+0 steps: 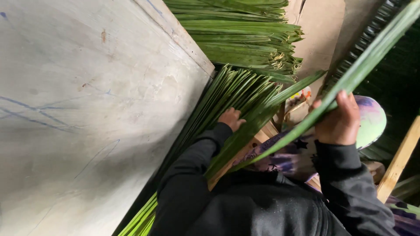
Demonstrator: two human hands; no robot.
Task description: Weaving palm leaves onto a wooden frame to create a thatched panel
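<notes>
My right hand (339,122) grips a long green palm leaf strip (367,61) that runs from the upper right corner down toward my lap. My left hand (232,118) rests with closed fingers on a bundle of long green leaf strips (232,94) lying along the edge of a pale board; a broad leaf strip (245,137) passes under it. Both arms wear dark sleeves.
A large pale plywood board (87,109) fills the left side. A stacked pile of cut green leaves (245,35) lies at the top. A purple patterned cloth (284,157) covers my lap. A wooden strut (400,159) stands at the right.
</notes>
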